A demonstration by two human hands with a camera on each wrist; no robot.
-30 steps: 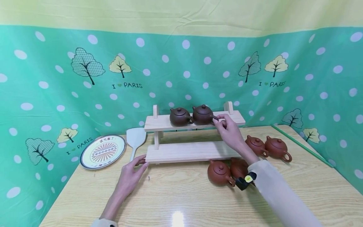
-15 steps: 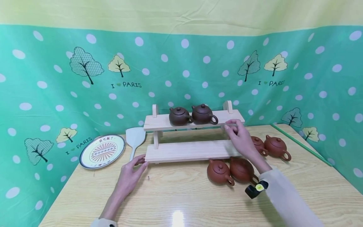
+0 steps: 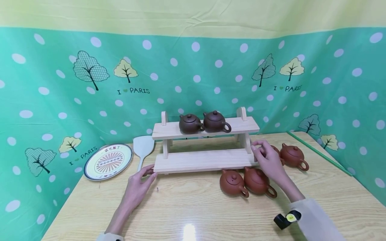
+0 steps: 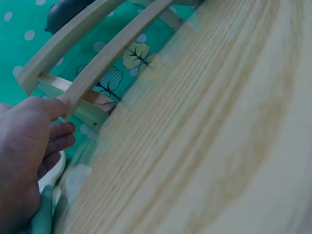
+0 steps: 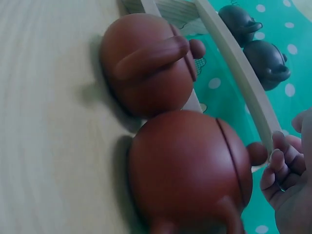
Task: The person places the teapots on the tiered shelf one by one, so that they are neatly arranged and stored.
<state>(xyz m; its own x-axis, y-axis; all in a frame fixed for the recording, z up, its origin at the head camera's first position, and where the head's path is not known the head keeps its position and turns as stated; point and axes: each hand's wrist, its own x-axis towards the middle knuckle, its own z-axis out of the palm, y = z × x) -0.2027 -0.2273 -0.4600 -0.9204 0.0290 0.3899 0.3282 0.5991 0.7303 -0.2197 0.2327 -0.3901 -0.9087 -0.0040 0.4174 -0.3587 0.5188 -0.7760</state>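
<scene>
A two-tier wooden shelf (image 3: 205, 160) stands on the table, with two dark brown teapots (image 3: 214, 122) side by side on its upper board. My left hand (image 3: 137, 187) grips the left end of the lower board, thumb at its front edge. My right hand (image 3: 269, 164) is by the shelf's right end, fingers loosely bent and holding nothing. Just in front of the shelf sit two reddish-brown teapots (image 3: 231, 183), their handles toward the lower right. To the right are two more, one reddish teapot (image 3: 292, 155) in plain sight, the other mostly hidden behind my right hand.
At the left, a patterned plate (image 3: 109, 162) leans by the cloth backdrop. A white spatula (image 3: 143, 147) lies between plate and shelf. Along the table's right side runs a green stick (image 3: 319, 153). The polka-dot cloth (image 3: 199, 67) encloses the back and sides.
My right hand has let go of the right dark teapot's handle on the upper board and moved down and right to the shelf's lower right end. My left hand has stayed put.
</scene>
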